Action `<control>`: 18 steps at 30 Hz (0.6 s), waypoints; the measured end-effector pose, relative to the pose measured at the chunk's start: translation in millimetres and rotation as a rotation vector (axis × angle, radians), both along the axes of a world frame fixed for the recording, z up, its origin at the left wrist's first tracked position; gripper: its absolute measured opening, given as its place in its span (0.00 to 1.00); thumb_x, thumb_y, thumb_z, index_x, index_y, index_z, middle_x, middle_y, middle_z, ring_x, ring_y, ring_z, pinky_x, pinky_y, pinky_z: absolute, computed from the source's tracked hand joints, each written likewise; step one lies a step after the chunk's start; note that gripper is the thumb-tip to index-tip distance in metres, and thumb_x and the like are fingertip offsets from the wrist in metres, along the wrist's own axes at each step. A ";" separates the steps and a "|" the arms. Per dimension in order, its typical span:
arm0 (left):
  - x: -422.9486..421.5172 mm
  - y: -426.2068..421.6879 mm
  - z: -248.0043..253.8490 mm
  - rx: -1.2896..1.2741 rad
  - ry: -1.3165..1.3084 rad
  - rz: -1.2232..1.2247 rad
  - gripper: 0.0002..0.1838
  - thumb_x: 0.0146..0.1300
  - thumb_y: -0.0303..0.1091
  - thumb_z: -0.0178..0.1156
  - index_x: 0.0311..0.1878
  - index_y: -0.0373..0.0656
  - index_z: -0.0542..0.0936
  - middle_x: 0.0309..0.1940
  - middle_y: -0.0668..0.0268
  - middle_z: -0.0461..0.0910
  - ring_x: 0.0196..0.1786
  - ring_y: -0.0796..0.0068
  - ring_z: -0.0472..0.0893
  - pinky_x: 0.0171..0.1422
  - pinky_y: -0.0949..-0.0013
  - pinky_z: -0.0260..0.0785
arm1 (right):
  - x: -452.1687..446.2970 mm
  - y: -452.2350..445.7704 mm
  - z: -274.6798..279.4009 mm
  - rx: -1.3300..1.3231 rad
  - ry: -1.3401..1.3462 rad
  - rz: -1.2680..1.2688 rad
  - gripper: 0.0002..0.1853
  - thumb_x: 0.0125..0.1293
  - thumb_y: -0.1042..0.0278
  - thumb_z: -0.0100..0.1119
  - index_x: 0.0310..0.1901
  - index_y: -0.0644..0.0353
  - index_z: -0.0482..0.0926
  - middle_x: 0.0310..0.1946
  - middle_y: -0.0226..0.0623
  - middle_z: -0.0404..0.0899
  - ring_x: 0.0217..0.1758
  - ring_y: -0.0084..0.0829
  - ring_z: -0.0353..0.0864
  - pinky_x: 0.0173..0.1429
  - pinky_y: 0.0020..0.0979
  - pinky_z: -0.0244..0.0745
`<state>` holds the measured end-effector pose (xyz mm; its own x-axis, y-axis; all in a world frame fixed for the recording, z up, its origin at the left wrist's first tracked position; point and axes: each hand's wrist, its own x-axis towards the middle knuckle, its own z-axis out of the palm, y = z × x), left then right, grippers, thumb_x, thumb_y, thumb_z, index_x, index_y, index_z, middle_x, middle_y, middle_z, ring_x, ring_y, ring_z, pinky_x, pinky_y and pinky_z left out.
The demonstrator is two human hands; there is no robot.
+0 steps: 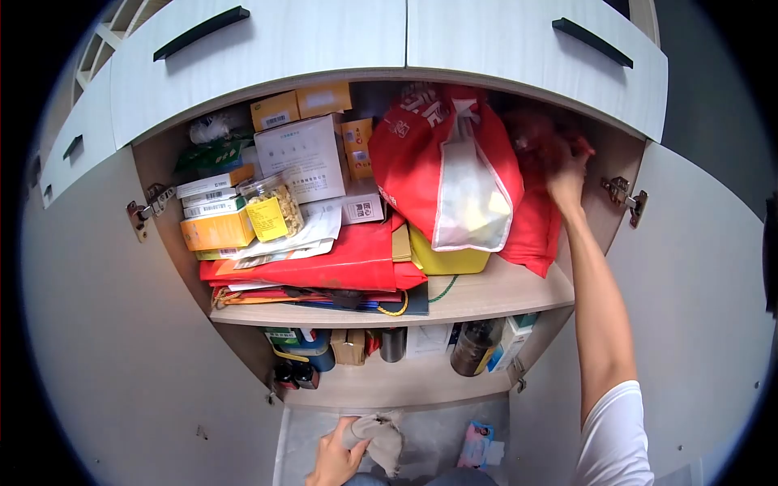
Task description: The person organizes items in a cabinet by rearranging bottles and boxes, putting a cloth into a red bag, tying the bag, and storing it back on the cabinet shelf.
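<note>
My left hand is closed around a grey-beige cloth, low in front of the cabinet. My right hand reaches into the right side of the upper shelf. Its fingers are closed on the top of a red bag, partly in shadow. Just left of that stands a bulging red bag with a white mesh panel. Beneath the bulging bag shows a yellow container.
Boxes, a clear jar with a yellow label and flat red bags crowd the left of the upper shelf. Below stand a dark bottle and a cylinder. Open doors flank me; a pink-blue packet lies below.
</note>
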<state>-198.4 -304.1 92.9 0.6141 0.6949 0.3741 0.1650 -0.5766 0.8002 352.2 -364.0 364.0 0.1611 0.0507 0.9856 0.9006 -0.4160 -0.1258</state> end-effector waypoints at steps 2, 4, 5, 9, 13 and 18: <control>-3.8 -0.5 5.5 0.032 0.009 0.022 0.13 0.63 0.32 0.60 0.49 0.39 0.83 0.34 0.56 0.84 0.28 0.63 0.82 0.38 0.63 0.73 | -9.2 -7.0 1.9 0.106 0.180 -0.016 0.18 0.65 0.64 0.57 0.56 0.53 0.77 0.68 0.56 0.59 0.63 0.55 0.68 0.65 0.45 0.65; -10.3 -2.6 14.8 -0.142 0.045 -0.077 0.18 0.65 0.32 0.59 0.56 0.36 0.78 0.31 0.53 0.83 0.27 0.60 0.82 0.37 0.61 0.74 | -14.1 -12.7 0.2 0.206 0.360 -0.033 0.14 0.67 0.65 0.55 0.52 0.58 0.78 0.65 0.56 0.64 0.59 0.55 0.72 0.63 0.44 0.66; -12.6 -1.2 10.6 -0.144 0.044 -0.079 0.18 0.65 0.32 0.59 0.56 0.36 0.78 0.31 0.53 0.83 0.27 0.60 0.82 0.37 0.61 0.74 | -13.9 -16.9 -0.4 0.371 0.337 0.010 0.14 0.68 0.66 0.52 0.51 0.61 0.79 0.60 0.56 0.69 0.56 0.55 0.73 0.62 0.44 0.66; -12.9 -3.2 11.8 -0.061 0.036 -0.137 0.18 0.64 0.31 0.59 0.56 0.39 0.78 0.30 0.54 0.83 0.27 0.61 0.82 0.37 0.61 0.74 | -83.4 -28.7 -11.3 0.656 0.119 0.114 0.15 0.73 0.68 0.45 0.52 0.68 0.75 0.51 0.53 0.77 0.53 0.48 0.75 0.60 0.39 0.67; -3.8 -7.0 24.8 -0.204 0.091 -0.085 0.14 0.59 0.27 0.62 0.48 0.35 0.76 0.24 0.57 0.80 0.27 0.60 0.83 0.34 0.66 0.72 | -154.7 -47.2 -45.4 0.800 0.232 0.245 0.16 0.75 0.65 0.44 0.55 0.67 0.71 0.51 0.46 0.75 0.56 0.38 0.74 0.63 0.36 0.65; -7.7 0.5 34.4 -0.178 0.004 -0.213 0.16 0.57 0.28 0.63 0.49 0.35 0.75 0.32 0.57 0.82 0.37 0.65 0.83 0.45 0.67 0.73 | -220.7 -78.2 -118.3 0.884 0.313 0.557 0.22 0.71 0.59 0.54 0.61 0.60 0.66 0.54 0.37 0.73 0.53 0.30 0.76 0.46 0.30 0.75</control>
